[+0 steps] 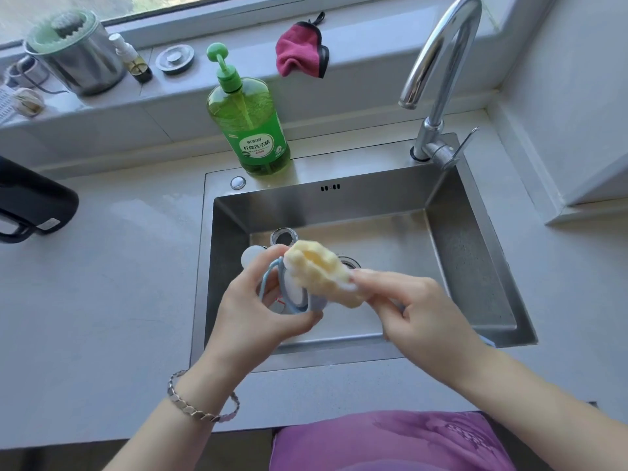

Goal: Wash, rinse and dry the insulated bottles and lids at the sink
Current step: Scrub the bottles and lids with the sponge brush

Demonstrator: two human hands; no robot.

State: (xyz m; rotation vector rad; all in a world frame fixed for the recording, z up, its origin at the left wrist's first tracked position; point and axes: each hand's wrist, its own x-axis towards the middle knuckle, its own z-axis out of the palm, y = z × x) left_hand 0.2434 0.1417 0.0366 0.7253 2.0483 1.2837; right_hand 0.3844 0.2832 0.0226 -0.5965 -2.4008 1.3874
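Note:
Over the steel sink (475,253), my left hand (258,311) grips a pale blue bottle lid (295,297) with a blue carry loop. My right hand (414,314) presses a yellow sponge (319,273) against the lid's top side. Behind the hands, the metal mouth of a bottle (283,235) shows in the basin; the rest of it is hidden. A white rounded piece (249,258) peeks out beside my left fingers.
A green dish soap pump bottle (249,120) stands on the sink's back rim. The chrome faucet (438,73) arches at the right. A pink cloth (300,52), a drain plug (175,58) and a steel canister (76,52) sit on the sill. A black appliance (30,202) lies on the left counter.

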